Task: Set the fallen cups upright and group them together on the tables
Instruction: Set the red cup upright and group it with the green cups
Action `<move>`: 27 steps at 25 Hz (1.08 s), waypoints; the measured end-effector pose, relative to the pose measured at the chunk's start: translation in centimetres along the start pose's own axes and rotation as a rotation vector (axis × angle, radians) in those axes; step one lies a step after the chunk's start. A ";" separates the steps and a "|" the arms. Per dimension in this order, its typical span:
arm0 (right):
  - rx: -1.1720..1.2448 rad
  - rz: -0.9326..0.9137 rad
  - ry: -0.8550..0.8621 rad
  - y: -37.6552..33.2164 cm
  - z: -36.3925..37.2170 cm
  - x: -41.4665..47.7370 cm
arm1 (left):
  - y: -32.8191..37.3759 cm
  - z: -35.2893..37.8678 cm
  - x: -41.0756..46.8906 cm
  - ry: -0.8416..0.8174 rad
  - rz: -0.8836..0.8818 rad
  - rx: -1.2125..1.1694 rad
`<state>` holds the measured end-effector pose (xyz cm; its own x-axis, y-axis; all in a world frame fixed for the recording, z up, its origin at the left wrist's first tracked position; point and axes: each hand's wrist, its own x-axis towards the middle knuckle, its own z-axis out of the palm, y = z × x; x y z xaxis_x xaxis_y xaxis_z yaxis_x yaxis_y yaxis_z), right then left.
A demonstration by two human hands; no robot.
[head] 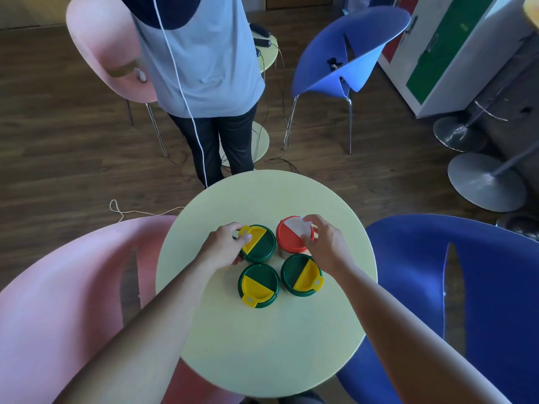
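Note:
Several lidded cups stand upright, close together, on a round pale yellow table (262,345). Three have green lids with yellow flaps: one at the back left (260,244), one at the front left (259,285), one at the front right (302,275). The fourth, at the back right, has a red lid with a white flap (291,236). My left hand (226,247) grips the back left green cup by its rim. My right hand (323,243) holds the red-lidded cup by its right side.
A person in a light shirt and dark trousers (201,68) stands just beyond the table. Pink chairs (67,301) are at the left, blue chairs (466,287) at the right. A second small table (267,53) with cables sits behind. Stool bases (485,182) stand at the far right.

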<state>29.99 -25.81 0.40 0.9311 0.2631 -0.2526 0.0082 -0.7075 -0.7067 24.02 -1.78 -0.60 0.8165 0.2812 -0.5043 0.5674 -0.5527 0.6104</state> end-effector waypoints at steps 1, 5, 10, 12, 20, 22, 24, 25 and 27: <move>0.010 0.007 -0.007 0.1 0.0 0.1 | -0.1 0.0 0.0 -0.004 0.003 -0.002; 0.041 0.019 -0.029 0.3 -0.4 0.3 | -0.1 -0.1 0.0 -0.012 0.018 -0.004; 0.023 -0.007 -0.054 0.5 -0.7 0.5 | 0.0 -0.1 0.0 -0.030 0.030 0.024; 0.015 -0.009 -0.066 0.6 -0.8 0.6 | 0.1 -0.1 0.0 -0.022 0.031 0.013; 0.106 0.159 0.035 0.9 -0.6 -1.9 | -1.6 0.6 -3.5 -0.061 -0.132 -0.295; 0.158 0.275 -0.019 1.2 -0.5 -3.1 | -2.2 1.0 -4.9 -0.150 -0.185 -0.369; 0.280 0.381 -0.111 1.4 -0.2 -4.2 | -2.6 1.5 -6.2 -0.275 -0.215 -0.408; 0.355 0.425 -0.145 1.6 0.1 -4.7 | -2.8 1.8 -6.7 -0.312 -0.219 -0.414; 0.472 0.480 -0.186 1.9 0.8 -5.5 | -3.0 2.5 -7.2 -0.318 -0.223 -0.456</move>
<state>24.64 -28.10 -0.12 0.7139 0.1299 -0.6881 -0.5873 -0.4242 -0.6894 16.13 -4.12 -0.34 0.6404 0.0638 -0.7654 0.7673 -0.0951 0.6341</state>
